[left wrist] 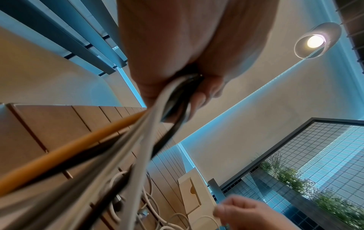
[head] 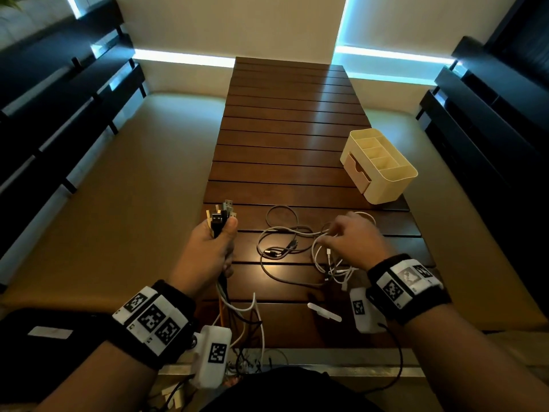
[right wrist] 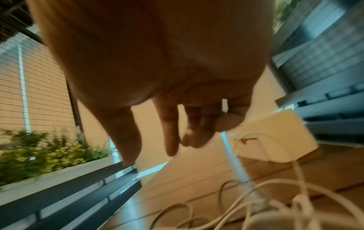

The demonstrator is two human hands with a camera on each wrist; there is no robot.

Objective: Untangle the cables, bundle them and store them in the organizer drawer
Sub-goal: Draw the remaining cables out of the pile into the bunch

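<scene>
My left hand (head: 212, 248) nearest lens, fingers clenched round gathered cables (head: 221, 217), plug ends up. Right hand (head: 353, 239) pinching white cable (head: 319, 233) from tangle on tabletop (head: 291, 114). Still untangling; next, draw strand free. Organizer (head: 378, 165) right, drawer closed.

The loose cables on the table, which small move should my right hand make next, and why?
Probably pinch one white cable and lift its end toward the bunch of plugs in your left hand. Your right hand is over the pile with nothing clearly gripped, several cables are loose, and the organizer drawer is shut.
</scene>
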